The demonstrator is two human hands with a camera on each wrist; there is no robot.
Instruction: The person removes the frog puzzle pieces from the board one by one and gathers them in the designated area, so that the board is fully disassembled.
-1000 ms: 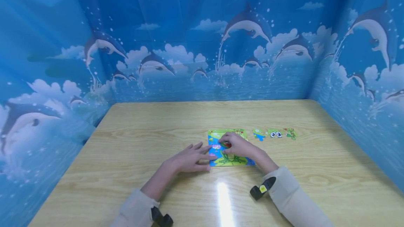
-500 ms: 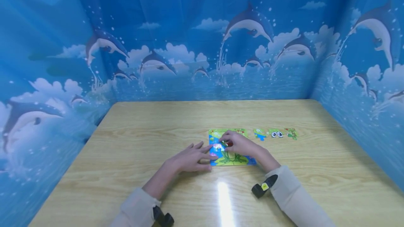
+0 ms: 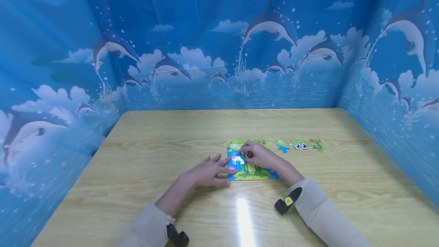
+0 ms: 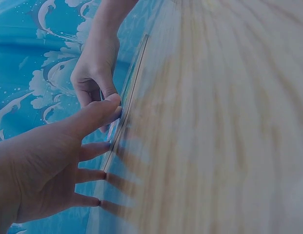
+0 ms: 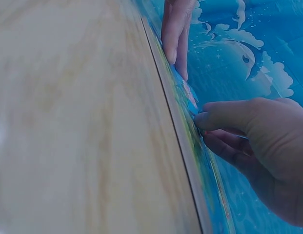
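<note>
A flat frog jigsaw puzzle (image 3: 253, 174) lies on the table in front of me, green, yellow and blue. My right hand (image 3: 262, 156) reaches over its upper middle, thumb and fingertips pinching a puzzle piece. In the right wrist view, a blue and pink puzzle piece (image 5: 190, 95) tilts up from the board at those fingertips. Part of the frog's picture is covered by the hand. My left hand (image 3: 207, 172) is spread at the puzzle's left side, its fingertips resting on that edge. Its thumb comes close to the right hand in the left wrist view.
Right of the puzzle lie three loose pieces in a row: a green and blue piece (image 3: 282, 146), a piece with frog eyes (image 3: 300, 145) and a green piece with red spots (image 3: 316, 145). A blue dolphin curtain (image 3: 192, 48) encloses the wood-grain table (image 3: 164, 132).
The right hand's fingertips have shifted slightly, and the blue and pink area beside them has tilted and catches more light. The left hand stays almost still. The loose pieces have not moved.
</note>
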